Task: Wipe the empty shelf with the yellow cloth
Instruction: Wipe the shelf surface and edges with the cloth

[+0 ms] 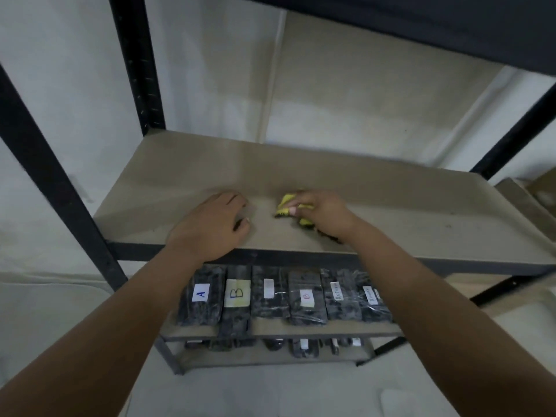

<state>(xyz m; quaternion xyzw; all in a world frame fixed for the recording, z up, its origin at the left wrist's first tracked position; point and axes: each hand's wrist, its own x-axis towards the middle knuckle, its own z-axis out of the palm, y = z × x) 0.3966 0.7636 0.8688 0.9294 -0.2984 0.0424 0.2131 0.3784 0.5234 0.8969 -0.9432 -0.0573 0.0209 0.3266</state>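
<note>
The empty shelf (406, 206) is a beige board in a black metal rack, at chest height in front of me. My right hand (323, 213) presses a crumpled yellow cloth (285, 203) with a dark edge onto the board near its middle front, fingers closed over it. Most of the cloth is hidden under the hand. My left hand (210, 225) lies flat on the board to the left of the cloth, palm down, fingers spread, holding nothing.
Black uprights (138, 64) stand at the rack's corners and a dark shelf (421, 22) hangs overhead. On the lower shelf lie several dark wrapped packs (270, 293) with white labels, some lettered A and B. White walls surround the rack.
</note>
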